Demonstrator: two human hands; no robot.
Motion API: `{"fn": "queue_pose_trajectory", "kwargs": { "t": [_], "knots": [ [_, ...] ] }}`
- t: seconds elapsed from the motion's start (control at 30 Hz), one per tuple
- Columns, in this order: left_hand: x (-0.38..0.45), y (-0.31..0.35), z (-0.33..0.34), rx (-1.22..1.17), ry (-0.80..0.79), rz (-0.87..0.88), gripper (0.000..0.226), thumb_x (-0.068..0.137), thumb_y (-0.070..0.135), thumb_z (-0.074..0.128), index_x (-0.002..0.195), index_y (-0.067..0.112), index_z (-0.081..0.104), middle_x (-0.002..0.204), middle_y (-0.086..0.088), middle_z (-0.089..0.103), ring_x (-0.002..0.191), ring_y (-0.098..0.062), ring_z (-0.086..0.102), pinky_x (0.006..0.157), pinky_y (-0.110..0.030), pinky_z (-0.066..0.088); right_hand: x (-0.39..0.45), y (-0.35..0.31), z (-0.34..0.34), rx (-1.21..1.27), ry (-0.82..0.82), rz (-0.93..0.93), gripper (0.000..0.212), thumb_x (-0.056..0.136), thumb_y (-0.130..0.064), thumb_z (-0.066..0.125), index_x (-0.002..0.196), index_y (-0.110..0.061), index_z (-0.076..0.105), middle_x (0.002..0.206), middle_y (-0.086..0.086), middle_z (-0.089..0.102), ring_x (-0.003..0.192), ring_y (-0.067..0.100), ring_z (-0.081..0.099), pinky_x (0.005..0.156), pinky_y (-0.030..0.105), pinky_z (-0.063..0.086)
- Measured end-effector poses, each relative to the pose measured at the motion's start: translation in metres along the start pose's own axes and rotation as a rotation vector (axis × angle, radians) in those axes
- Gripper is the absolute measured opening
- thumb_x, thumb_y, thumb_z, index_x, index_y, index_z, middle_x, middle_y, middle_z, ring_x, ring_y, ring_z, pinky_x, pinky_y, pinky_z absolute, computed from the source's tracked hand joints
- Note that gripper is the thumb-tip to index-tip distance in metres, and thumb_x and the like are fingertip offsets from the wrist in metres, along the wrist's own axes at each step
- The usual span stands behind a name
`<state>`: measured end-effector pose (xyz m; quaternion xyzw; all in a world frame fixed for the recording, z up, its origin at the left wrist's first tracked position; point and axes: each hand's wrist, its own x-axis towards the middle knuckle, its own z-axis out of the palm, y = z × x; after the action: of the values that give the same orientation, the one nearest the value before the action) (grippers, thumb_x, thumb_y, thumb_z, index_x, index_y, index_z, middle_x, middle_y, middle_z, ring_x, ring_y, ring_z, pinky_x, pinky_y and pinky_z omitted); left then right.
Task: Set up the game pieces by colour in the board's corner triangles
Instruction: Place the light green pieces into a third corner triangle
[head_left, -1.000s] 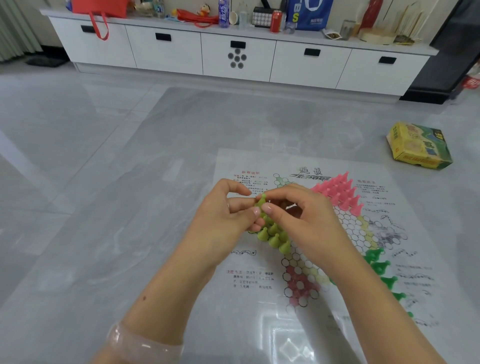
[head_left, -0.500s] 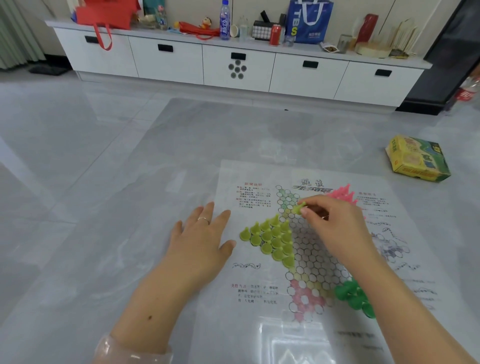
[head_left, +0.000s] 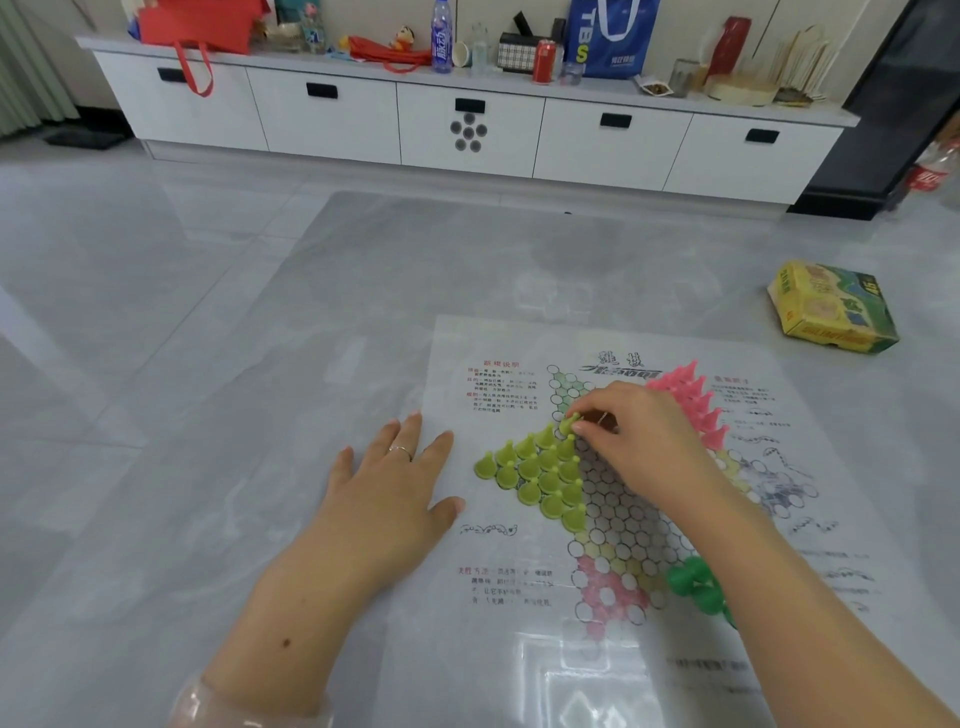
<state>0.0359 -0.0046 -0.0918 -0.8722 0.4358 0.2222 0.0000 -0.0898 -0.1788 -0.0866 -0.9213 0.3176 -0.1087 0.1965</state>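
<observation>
The right hand (head_left: 631, 441) pinches one small yellow-green plastic game piece (head_left: 569, 423) between thumb and fingers (head_left: 584, 427). The piece sits at the fingertips, on the left side of that hand, and stands about upright, with its round knob on top and its wide foot down. It is just above the top corner of the yellow-green triangle of pieces (head_left: 540, 475), which looks nearly full. The open spot seems to be right below the piece, so I think the next move is a short, straight set-down. The right hand is the nearer one.

The left hand (head_left: 387, 499) lies flat with its fingers spread and holds nothing. It rests by the left edge of the thin, shiny paper game board (head_left: 613, 525) on the grey tabletop (head_left: 208, 415). A row of pink pieces (head_left: 693, 402) and some dark green pieces (head_left: 696, 584) stand in other corners.
</observation>
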Motion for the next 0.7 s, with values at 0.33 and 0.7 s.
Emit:
{"fn": "queue_pose_trajectory", "kwargs": {
  "t": [0.33, 0.7],
  "knots": [
    [-0.0004, -0.0003, -0.0004, -0.003, 0.002, 0.007, 0.063, 0.096, 0.045, 0.029, 0.147, 0.033, -0.004, 0.156, 0.003, -0.017, 0.144, -0.014, -0.014, 0.117, -0.042, -0.002, 0.0005, 0.0011, 0.0018, 0.013, -0.018, -0.011, 0.018, 0.086, -0.022, 0.061, 0.101, -0.024, 0.069, 0.095, -0.002, 0.062, 0.083, 0.011, 0.056, 0.079, 0.03, 0.05],
    [-0.0016, -0.0011, -0.0008, -0.011, 0.002, 0.008, 0.062, 0.096, 0.045, 0.029, 0.147, 0.033, -0.005, 0.156, 0.003, -0.018, 0.143, -0.013, -0.015, 0.117, -0.041, -0.003, 0.0015, 0.0017, 0.0039, 0.027, -0.024, -0.021, 0.017, 0.086, -0.021, 0.06, 0.099, -0.024, 0.07, 0.095, -0.001, 0.059, 0.083, 0.011, 0.054, 0.081, 0.032, 0.048]
  ]
}}
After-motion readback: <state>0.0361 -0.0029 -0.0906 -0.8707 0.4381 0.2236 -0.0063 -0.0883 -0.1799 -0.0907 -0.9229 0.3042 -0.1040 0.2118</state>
